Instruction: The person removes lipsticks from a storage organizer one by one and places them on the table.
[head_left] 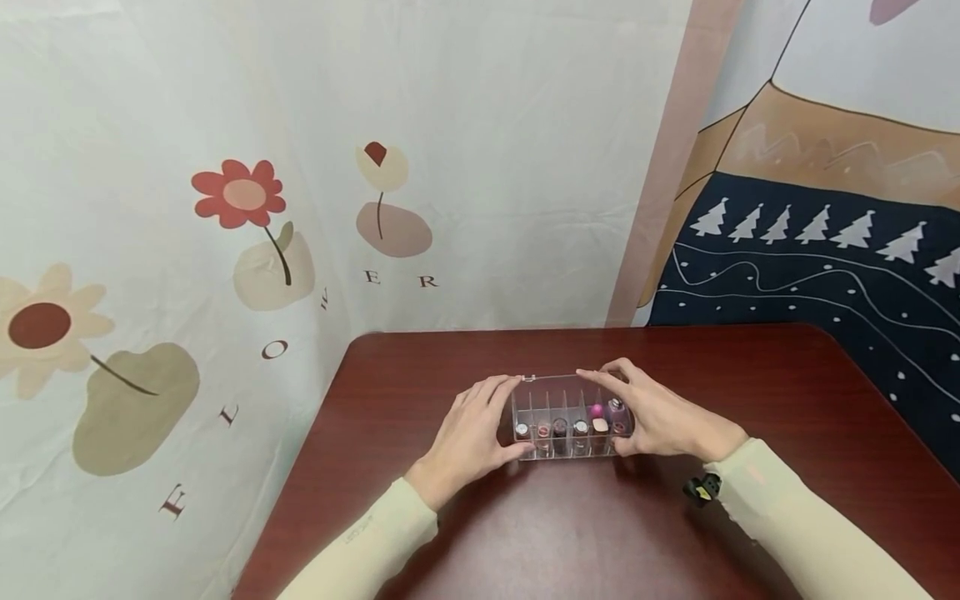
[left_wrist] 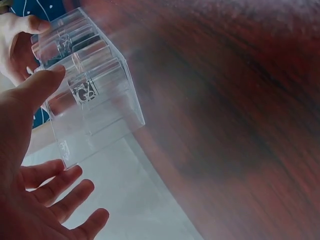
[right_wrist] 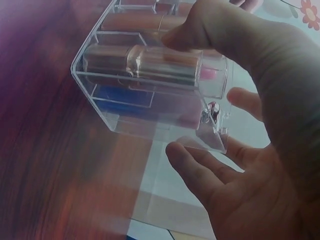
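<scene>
A clear plastic lipstick organizer [head_left: 551,400] with rows of compartments is between both hands over the table. Its front row holds several lipsticks [head_left: 560,428], and a bright pink one [head_left: 597,411] stands farther back at the right end. My left hand [head_left: 467,427] grips the left end, thumb at the front and fingertips at the back edge. At the other end my right hand [head_left: 667,415] holds it the same way. In the right wrist view a copper-toned tube [right_wrist: 165,70] and a blue-and-pink tube [right_wrist: 150,107] show through the clear wall.
The dark red wooden table [head_left: 360,408] has rounded far corners. Behind it hangs a pale curtain [head_left: 517,167] with flower prints. On the right is a dark blue cloth [head_left: 810,275] with white trees. A black band [head_left: 702,490] sits at the right wrist.
</scene>
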